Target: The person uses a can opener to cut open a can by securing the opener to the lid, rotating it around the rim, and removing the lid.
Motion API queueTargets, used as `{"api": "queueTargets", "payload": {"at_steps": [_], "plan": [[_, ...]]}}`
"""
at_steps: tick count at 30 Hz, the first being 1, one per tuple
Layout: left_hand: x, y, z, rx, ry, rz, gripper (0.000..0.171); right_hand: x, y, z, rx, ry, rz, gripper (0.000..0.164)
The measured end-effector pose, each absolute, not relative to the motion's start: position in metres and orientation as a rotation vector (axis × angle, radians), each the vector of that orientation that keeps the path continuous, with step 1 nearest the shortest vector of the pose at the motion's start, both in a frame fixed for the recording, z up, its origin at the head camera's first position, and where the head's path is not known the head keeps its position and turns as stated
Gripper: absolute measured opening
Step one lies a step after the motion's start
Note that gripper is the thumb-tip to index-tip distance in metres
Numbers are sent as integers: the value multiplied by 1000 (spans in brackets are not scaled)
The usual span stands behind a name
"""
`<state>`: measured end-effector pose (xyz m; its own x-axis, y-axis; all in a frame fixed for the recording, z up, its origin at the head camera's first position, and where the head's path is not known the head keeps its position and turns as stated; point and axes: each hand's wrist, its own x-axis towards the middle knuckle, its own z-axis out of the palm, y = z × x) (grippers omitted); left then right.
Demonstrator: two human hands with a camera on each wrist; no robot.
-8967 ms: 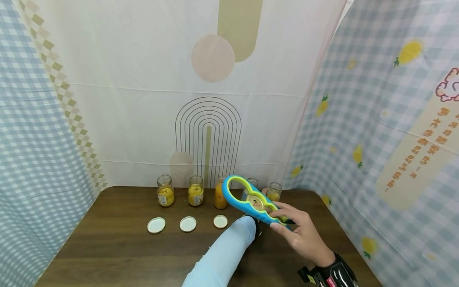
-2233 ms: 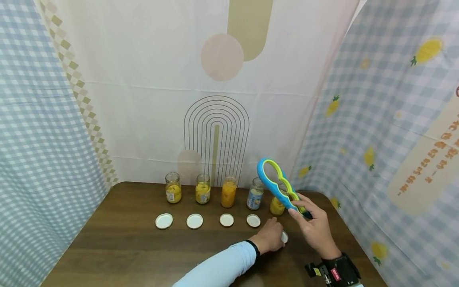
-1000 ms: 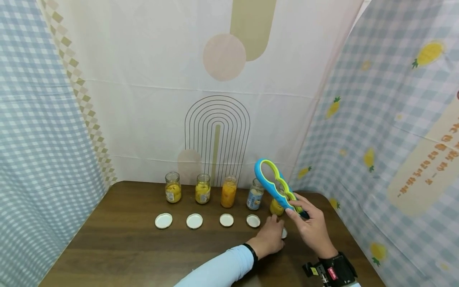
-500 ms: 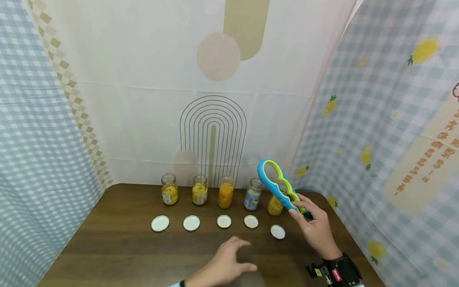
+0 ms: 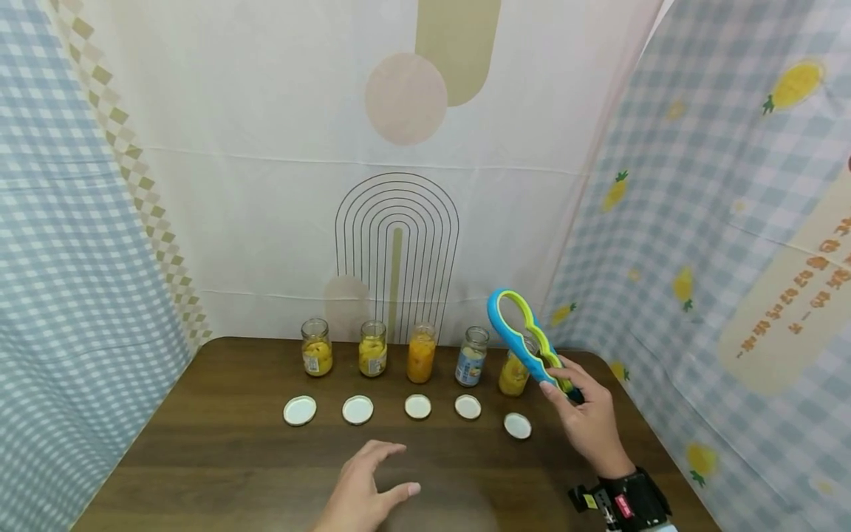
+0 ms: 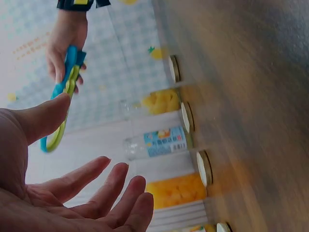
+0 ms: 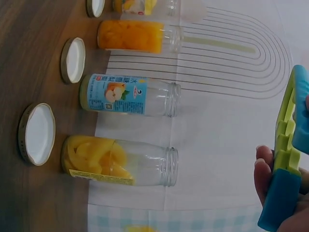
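My right hand [image 5: 588,425] grips the end of a blue and green jar opener [image 5: 521,347], raised in front of the rightmost glass jar [image 5: 513,378] of yellow fruit. Over the front of the table, my left hand [image 5: 362,488] holds nothing, its thumb and fingers spread apart. In the right wrist view, the yellow-fruit jar [image 7: 96,159] and the blue-labelled jar [image 7: 116,94] stand uncapped. Nearest my right hand lies a lid [image 5: 517,425], white inside facing up. The left wrist view shows my left palm and fingers [image 6: 104,193] with a gap before the jars.
Further left along the back edge stand an orange-fruit jar [image 5: 421,360] and two yellow-fruit jars [image 5: 373,356], all uncapped. In front of the jars lies a row of several lids [image 5: 357,409]. A cloth [image 5: 266,222] hangs behind the brown table [image 5: 219,458].
My left hand has let go of the rightmost lid and drawn back left towards the front, spreading its fingers. That lid now lies in full view. My right hand still holds the jar opener.
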<state>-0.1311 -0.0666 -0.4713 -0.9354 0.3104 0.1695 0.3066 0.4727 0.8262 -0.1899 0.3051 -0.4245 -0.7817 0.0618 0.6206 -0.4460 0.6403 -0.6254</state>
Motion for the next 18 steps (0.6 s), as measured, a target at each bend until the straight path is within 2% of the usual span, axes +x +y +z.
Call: {"api": "queueTargets", "payload": {"at_steps": [7,18], "plan": [[-134,-72,-475,507,2714,1512,57,-196,315,-425,145,-2227,1045,19],[-139,-77,-479,427,2781,1480,52,-207,346,-428,-188,-2259,969,28]]}}
